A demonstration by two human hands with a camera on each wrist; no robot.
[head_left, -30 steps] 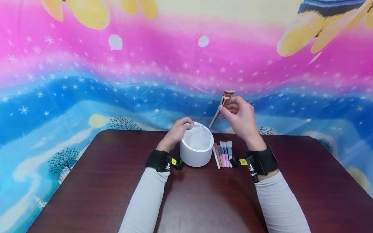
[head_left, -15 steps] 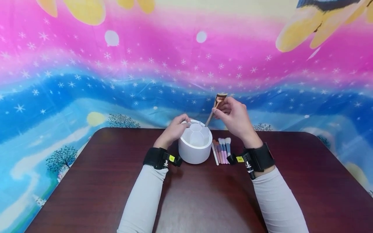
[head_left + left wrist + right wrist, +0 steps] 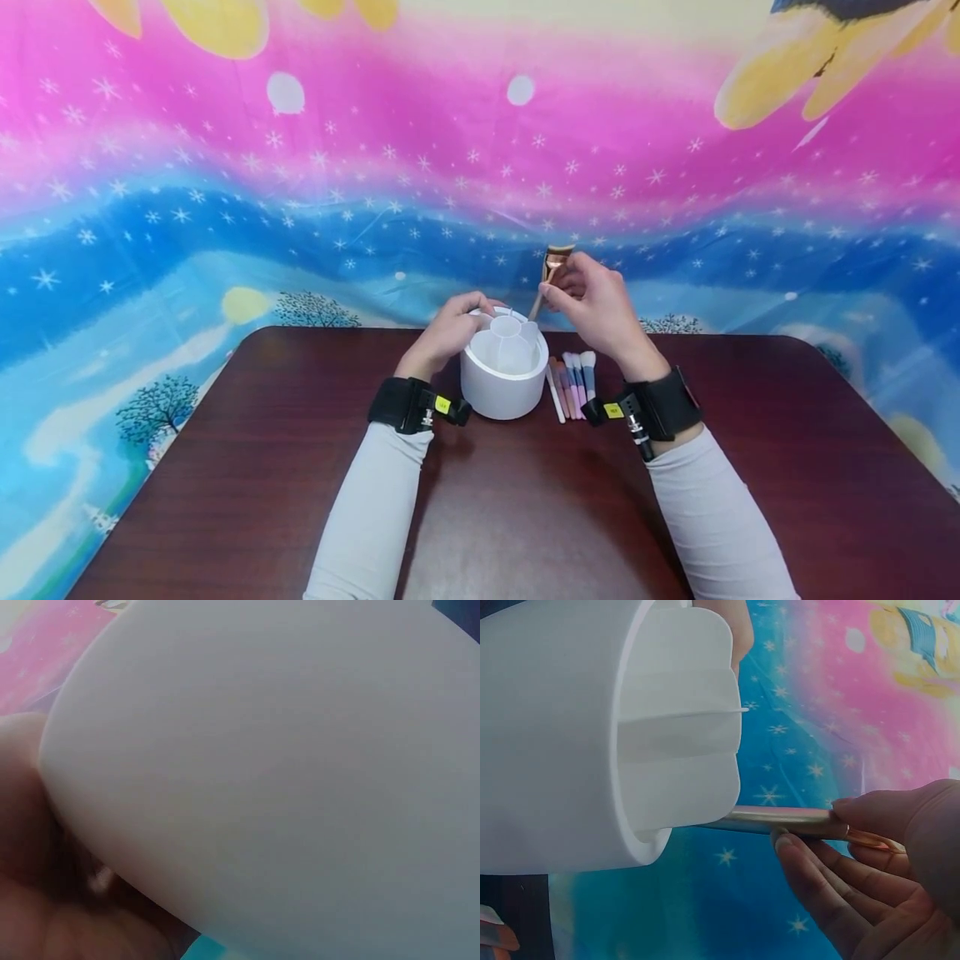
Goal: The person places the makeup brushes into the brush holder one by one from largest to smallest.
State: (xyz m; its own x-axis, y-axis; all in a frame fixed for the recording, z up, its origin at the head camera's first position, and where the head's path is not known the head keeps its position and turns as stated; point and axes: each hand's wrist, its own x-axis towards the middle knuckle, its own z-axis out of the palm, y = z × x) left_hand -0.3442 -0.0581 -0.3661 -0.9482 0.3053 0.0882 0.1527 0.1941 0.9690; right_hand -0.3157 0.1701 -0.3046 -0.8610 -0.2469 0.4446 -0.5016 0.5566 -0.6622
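A round white organizer (image 3: 502,396) with inner dividers stands on the table. My left hand (image 3: 448,329) grips its far left rim, fingers curled over the edge; in the left wrist view its white wall (image 3: 262,772) fills most of the picture. Between thumb and fingers, my right hand (image 3: 600,304) pinches a gold eyelash curler (image 3: 557,258). Its curved head points up and its handle slants down to the organizer's right back rim. The right wrist view shows the slim gold handle (image 3: 780,820) with its far end hidden behind the organizer's divider insert (image 3: 682,735).
Several makeup brushes (image 3: 573,383) lie side by side on the dark wooden table (image 3: 495,508), just right of the organizer. A colourful printed cloth (image 3: 420,167) hangs behind the table's back edge.
My right hand has moved left and slightly down with the eyelash curler, bringing its handle end from beside the organizer to its back right rim. My left hand keeps its grip.
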